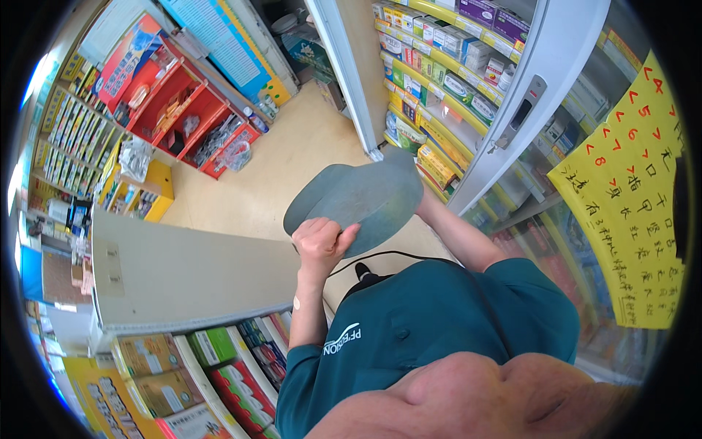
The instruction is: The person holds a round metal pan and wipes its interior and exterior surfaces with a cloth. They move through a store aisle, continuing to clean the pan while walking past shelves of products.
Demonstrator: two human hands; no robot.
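A broad, grey-green flat thing with rounded ends is held out in front of my body; its exact kind cannot be told. My left hand is closed on its near left edge, with the thumb lying over its top. At its right edge, my right hand is mostly hidden behind it, so its fingers cannot be seen. A black cord runs from near my left wrist across my dark green shirt. A round light patch is on my left forearm.
Shelves of medicine boxes stand beyond a white door frame at right. A yellow handwritten sheet hangs on glass. A pale counter panel and boxed goods lie at left. A red rack stands on the floor farther off.
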